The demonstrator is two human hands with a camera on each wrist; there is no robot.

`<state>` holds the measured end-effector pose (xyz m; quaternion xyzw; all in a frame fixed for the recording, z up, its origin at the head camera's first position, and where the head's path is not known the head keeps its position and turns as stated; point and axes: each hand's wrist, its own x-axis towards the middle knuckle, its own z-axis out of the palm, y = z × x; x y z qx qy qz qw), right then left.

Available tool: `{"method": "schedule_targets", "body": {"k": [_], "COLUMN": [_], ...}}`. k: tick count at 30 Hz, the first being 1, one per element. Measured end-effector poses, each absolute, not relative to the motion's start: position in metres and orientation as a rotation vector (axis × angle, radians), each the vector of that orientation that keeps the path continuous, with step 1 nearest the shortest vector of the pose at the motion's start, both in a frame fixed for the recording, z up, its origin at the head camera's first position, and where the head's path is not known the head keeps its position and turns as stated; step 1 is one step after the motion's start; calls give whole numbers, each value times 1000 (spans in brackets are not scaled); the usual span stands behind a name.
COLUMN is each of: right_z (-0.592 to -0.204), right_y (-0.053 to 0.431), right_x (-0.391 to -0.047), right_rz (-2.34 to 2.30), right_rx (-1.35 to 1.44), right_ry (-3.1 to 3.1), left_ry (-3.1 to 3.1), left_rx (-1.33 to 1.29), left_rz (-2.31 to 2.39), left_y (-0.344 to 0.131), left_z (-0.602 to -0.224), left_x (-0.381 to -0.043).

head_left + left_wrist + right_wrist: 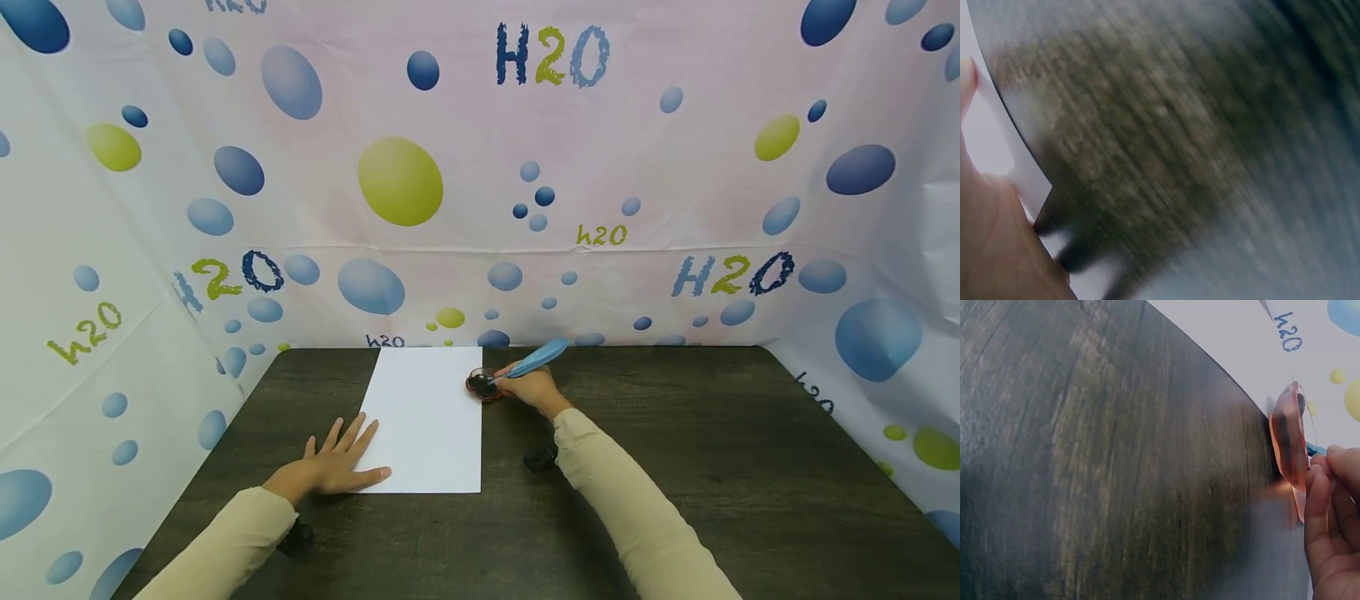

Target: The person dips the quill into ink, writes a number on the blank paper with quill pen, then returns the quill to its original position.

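Note:
A blank white sheet of paper [427, 417] lies on the dark table. My left hand [333, 458] rests at its lower left edge with fingers spread; the left wrist view catches part of the left hand [997, 237] beside a paper corner. Beyond the sheet's upper right edge, my right hand [534, 388] pinches a light blue feather-shaped pen [542, 357]. Its lower end is at a small round pot [482, 384] with dark contents. In the right wrist view the pot [1288, 437] looks orange and see-through, close to the fingertips of the right hand [1335, 531].
The dark wood-grain table [712, 450] stretches out on both sides of the paper. A white backdrop [480, 117] with blue and green bubbles and H2O lettering rises behind the table and along its sides. Dark straps sit at both wrists.

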<state>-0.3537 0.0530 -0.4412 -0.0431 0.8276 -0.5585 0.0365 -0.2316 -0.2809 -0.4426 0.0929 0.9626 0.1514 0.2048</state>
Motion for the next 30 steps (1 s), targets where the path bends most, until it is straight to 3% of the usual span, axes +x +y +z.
{"method": "schedule_targets", "body": {"k": [13, 30], "right_z": [-439, -434], "right_y": [50, 49], "right_x": [-352, -349], "right_rz": [-1705, -1613], "right_rx": [-134, -182], "right_ry": [2519, 2616], "left_ry": [2727, 2696], "left_rx": [250, 263], "left_rz": [430, 431], "left_y": [-287, -283], "left_z": [-458, -447], "left_x": [-237, -232]}}
